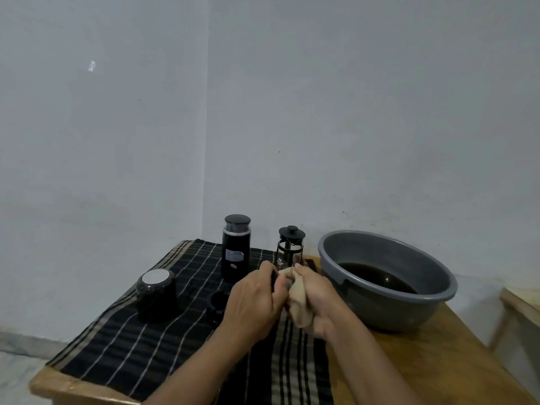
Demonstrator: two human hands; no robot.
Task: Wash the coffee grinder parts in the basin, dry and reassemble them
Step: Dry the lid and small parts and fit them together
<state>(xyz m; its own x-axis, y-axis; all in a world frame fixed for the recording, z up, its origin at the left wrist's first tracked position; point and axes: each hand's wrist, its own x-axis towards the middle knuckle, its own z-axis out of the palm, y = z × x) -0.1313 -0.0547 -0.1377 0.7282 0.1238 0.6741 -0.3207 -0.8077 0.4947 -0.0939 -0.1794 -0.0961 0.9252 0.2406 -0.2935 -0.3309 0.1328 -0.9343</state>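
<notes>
My left hand (254,302) is closed around a small dark grinder part that is mostly hidden in my fingers. My right hand (317,305) grips a beige cloth (298,302) pressed against that part. Both hands meet over the black striped cloth (122,343) in the middle of the table. The grey basin (388,305) with dark water stands to the right of my hands. A black ring-shaped part (217,306) lies just left of my left hand. A dark upturned cup with a silvery base (156,293) stands further left.
A tall black grinder body (236,247) with a black lid and a small French press (290,248) stand behind my hands. The wooden table (438,361) ends close to the wall corner. Another wooden piece (523,305) shows at the right edge.
</notes>
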